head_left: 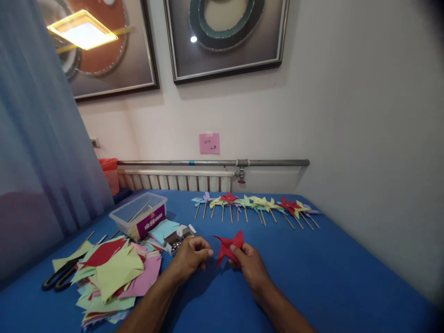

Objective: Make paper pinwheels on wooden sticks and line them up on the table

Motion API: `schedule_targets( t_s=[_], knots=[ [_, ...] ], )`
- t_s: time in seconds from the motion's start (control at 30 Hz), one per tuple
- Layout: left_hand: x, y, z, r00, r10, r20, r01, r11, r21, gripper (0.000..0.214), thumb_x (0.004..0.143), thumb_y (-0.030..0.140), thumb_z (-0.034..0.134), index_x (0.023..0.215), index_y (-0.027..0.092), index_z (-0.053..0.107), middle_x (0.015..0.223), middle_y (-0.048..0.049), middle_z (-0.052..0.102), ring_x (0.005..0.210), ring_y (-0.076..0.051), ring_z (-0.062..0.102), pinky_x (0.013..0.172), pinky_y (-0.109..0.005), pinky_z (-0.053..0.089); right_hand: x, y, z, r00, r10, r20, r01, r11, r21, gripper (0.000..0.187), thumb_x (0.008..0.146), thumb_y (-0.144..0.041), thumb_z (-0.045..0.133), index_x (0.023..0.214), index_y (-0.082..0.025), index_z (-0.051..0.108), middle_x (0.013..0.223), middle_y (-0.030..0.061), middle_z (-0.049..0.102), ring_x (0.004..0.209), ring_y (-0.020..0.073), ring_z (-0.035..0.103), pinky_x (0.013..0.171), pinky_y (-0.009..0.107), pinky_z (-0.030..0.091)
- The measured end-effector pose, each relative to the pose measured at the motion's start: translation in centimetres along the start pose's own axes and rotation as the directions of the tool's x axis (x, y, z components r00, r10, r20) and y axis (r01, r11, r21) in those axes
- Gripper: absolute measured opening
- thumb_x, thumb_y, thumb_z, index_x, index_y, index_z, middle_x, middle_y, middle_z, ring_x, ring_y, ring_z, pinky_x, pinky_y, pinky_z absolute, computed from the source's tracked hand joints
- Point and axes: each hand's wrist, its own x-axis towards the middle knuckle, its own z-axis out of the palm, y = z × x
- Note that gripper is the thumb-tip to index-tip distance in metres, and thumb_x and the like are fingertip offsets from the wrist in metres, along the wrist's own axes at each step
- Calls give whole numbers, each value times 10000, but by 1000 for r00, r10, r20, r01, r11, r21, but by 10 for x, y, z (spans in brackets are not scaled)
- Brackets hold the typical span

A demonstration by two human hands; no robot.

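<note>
While left hand point(190, 256) is curling narrow, right hand point(251, 267) is gripping red pinwheel point(229, 246); finished pinwheels point(259, 202) are lying at its one o'clock, sheets point(118, 270) remaining at nine.

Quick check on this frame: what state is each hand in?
Left hand: loosely curled; whether it pinches anything small cannot be told.
Right hand: closed, holding the red paper pinwheel.

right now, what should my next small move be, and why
I'd probably bring the left hand to the red paper pinwheel: the right hand grips it, the left is close beside it, and no stick shows on it, unlike the pinwheels behind. Whether the left hand holds anything, I can't tell.
</note>
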Motion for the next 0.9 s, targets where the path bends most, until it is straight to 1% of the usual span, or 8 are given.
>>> schedule_targets(
  t_s=[0.13, 0.2, 0.3, 0.43, 0.53, 0.63, 0.77, 0.9],
  knots=[
    [1, -2, 3, 999, 11, -53, -13, 999, -38, 242, 645, 376, 747, 743, 185, 634, 504, 74, 542, 389, -96, 456, 439, -230, 284, 1, 1, 0, 1000, -1, -1, 1, 1000, -15, 290, 601, -435, 812, 686, -217, 642, 631, -17, 668, 548, 147, 586, 568, 273, 486],
    [2, -3, 4, 998, 2, -60, -3, 1000, -12, 232, 651, 376, 743, 718, 184, 633, 488, 71, 536, 394, -93, 453, 440, -227, 278, 2, 1, 0, 1000, 0, -1, 0, 999, -33, 299, 598, -442, 809, 681, -217, 631, 616, -17, 662, 530, 148, 584, 547, 271, 467],
    [3, -5, 6, 997, -42, -66, 43, 999, 12, 257, 657, 405, 750, 661, 184, 619, 459, 60, 527, 404, -98, 471, 445, -225, 285, 4, 3, -1, 1000, -11, 7, 11, 999, -48, 311, 607, -455, 807, 686, -216, 624, 601, -16, 657, 513, 151, 588, 529, 269, 450],
    [1, -5, 7, 996, -83, -15, 81, 991, -102, 291, 601, 397, 807, 700, 174, 649, 530, 41, 597, 455, -119, 559, 468, -227, 372, 5, 4, -2, 1000, -15, 2, 15, 998, -59, 319, 609, -466, 802, 693, -214, 624, 576, -26, 639, 507, 154, 593, 520, 265, 444],
    [0, -4, 8, 997, -71, 30, 75, 982, -176, 294, 594, 368, 827, 736, 165, 669, 569, 27, 633, 487, -133, 606, 491, -233, 425, 5, 5, -2, 1000, -7, -9, 6, 998, -61, 314, 615, -463, 798, 702, -213, 628, 577, -30, 637, 516, 154, 600, 528, 264, 454],
    [0, -3, 8, 998, -58, 30, 63, 975, -212, 292, 598, 352, 830, 755, 160, 675, 589, 10, 663, 500, -142, 629, 506, -240, 454, 4, 5, -1, 1000, -9, -23, 8, 999, -43, 325, 601, -466, 801, 711, -206, 639, 602, -24, 655, 524, 149, 602, 546, 267, 475],
    [3, -5, 9, 998, -47, -39, 38, 978, -203, 293, 592, 353, 827, 733, 165, 652, 574, 0, 669, 477, -140, 615, 495, -238, 437, 3, 4, 0, 999, -17, -35, 17, 1000, -14, 302, 624, -449, 795, 740, -208, 654, 624, -18, 673, 530, 149, 609, 549, 264, 478],
    [5, -4, 14, 985, -38, -166, 5, 981, -196, 286, 588, 357, 824, 712, 160, 657, 624, -18, 691, 499, -121, 588, 505, -227, 395, 6, 6, -1, 998, -15, -57, 18, 999, 49, 282, 643, -428, 805, 723, -223, 629, 617, -26, 664, 524, 150, 612, 548, 263, 479]
  ],
)
